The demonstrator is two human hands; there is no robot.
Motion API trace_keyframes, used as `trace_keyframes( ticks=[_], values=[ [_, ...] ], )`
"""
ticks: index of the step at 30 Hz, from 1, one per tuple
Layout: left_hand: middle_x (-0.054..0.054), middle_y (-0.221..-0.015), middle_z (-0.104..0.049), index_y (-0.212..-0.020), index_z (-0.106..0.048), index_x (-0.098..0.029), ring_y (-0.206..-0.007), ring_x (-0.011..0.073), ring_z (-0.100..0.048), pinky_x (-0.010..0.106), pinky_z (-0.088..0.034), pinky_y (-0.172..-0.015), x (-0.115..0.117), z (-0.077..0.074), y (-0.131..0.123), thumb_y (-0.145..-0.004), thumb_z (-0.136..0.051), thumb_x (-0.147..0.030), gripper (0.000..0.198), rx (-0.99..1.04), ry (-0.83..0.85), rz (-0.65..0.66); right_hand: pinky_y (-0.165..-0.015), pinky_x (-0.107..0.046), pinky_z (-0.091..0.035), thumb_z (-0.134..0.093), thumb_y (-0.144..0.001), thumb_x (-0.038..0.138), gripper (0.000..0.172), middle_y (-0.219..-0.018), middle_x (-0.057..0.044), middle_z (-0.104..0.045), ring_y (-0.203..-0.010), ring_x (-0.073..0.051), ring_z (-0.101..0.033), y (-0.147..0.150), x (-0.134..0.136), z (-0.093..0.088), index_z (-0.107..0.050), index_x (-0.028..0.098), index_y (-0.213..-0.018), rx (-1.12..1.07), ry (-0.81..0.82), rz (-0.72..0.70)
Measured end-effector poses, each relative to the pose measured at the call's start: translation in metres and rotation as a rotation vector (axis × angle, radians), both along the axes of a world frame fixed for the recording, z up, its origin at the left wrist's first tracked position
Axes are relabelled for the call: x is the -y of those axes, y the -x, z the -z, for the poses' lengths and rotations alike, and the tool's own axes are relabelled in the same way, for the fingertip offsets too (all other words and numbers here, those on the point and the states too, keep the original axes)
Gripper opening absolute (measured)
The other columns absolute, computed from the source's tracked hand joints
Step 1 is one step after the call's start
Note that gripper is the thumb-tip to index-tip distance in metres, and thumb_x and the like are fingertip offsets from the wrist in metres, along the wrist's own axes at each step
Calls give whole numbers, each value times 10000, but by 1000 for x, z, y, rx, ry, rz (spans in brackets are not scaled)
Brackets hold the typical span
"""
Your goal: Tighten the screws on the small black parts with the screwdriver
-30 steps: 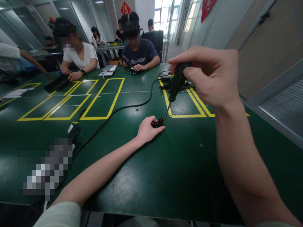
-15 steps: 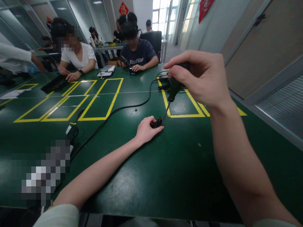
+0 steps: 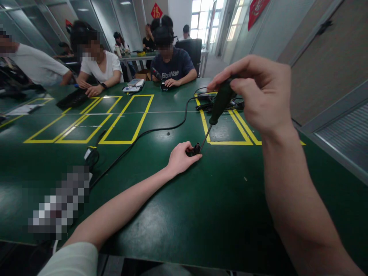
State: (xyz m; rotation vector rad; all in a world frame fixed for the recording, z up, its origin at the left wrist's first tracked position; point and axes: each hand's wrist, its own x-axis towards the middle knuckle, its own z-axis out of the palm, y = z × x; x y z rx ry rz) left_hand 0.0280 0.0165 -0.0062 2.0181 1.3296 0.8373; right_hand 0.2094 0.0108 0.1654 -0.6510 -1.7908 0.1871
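Note:
My left hand (image 3: 181, 158) pinches a small black part (image 3: 196, 148) on the green table, thumb on the near side and fingers on the far side. A short round piece stands up from that part. My right hand (image 3: 258, 92) is raised to the right and grips the dark green handle of a screwdriver (image 3: 220, 101). The screwdriver slants down to the left, and its tip meets the right side of the black part; whether it sits in a screw is too small to tell.
A black cable (image 3: 155, 129) crosses the green table (image 3: 184, 214) from a pixelated object (image 3: 61, 203) to black devices (image 3: 204, 103) beyond the screwdriver. Yellow tape (image 3: 117, 142) marks rectangles. Several people sit across, one with a black tray (image 3: 71, 99).
The view has shifted slightly, so the scene sits further right. The fingers of my right hand have changed their hold on the handle, and the screwdriver leans more to the right.

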Motion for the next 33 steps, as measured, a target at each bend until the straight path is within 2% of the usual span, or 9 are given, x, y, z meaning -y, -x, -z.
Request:
trace_keyframes(
  ticks=[3,5,7,12,18,22,27,31,33],
  values=[
    [-5,-811,-623,-761,-522,-215,-798,194,-570,314,-404,-718,0,-1,0,-777,-831,-351,338,-3,1,4,-863,-339,-613,-552,-1031,322,280,-951,15,-741,-982,-137,-733,1,-2,1,-759,218,-873,12,-39,93],
    [-7,-809,-622,-764,-522,-215,-798,192,-571,311,-408,-718,0,-1,0,-779,-827,-354,336,-7,-2,4,-750,-266,-585,-680,-954,270,116,-1002,9,-703,-1003,-132,-697,0,-3,2,-794,252,-942,31,-84,154],
    [-8,-808,-623,-763,-520,-215,-799,192,-573,309,-410,-715,0,-1,0,-781,-825,-357,337,-5,-4,3,-666,-233,-554,-755,-881,205,173,-1004,7,-699,-965,-130,-687,-1,-4,2,-808,288,-1024,19,-99,163],
    [-12,-796,-614,-748,-513,-211,-792,190,-572,306,-400,-706,1,-2,0,-779,-833,-335,345,1,0,3,-792,-325,-609,-635,-951,172,192,-887,16,-763,-850,-133,-724,-3,-1,0,-809,256,-952,18,-97,86],
    [-13,-791,-609,-752,-517,-211,-784,188,-566,307,-398,-707,1,-2,0,-779,-838,-340,346,-4,-4,2,-774,-323,-622,-762,-876,216,149,-1040,-10,-745,-992,-165,-704,-1,0,0,-810,292,-994,45,-129,141],
    [-9,-793,-615,-746,-512,-212,-794,192,-568,311,-400,-707,1,-3,0,-786,-833,-341,348,-4,-1,11,-800,-358,-612,-681,-939,280,127,-990,5,-791,-943,-161,-736,-1,3,-2,-800,293,-980,40,-121,26],
    [-2,-809,-636,-751,-510,-215,-812,199,-581,316,-419,-717,2,-3,-1,-785,-836,-357,357,-23,0,13,-773,-385,-585,-777,-871,291,32,-887,20,-782,-895,-181,-732,-1,4,-1,-794,313,-887,-14,-144,102],
    [4,-819,-642,-755,-509,-219,-827,206,-587,320,-430,-725,2,-4,-2,-788,-828,-366,353,-32,2,12,-847,-388,-601,-716,-907,223,320,-1102,35,-788,-1022,-188,-755,-3,0,1,-762,377,-1184,4,-124,44],
    [4,-820,-643,-754,-508,-219,-819,204,-588,322,-433,-726,2,-4,-2,-790,-826,-366,352,-29,1,9,-845,-390,-604,-683,-924,226,284,-1127,30,-782,-987,-175,-747,-4,0,2,-775,361,-1156,16,-149,43]
  ],
)
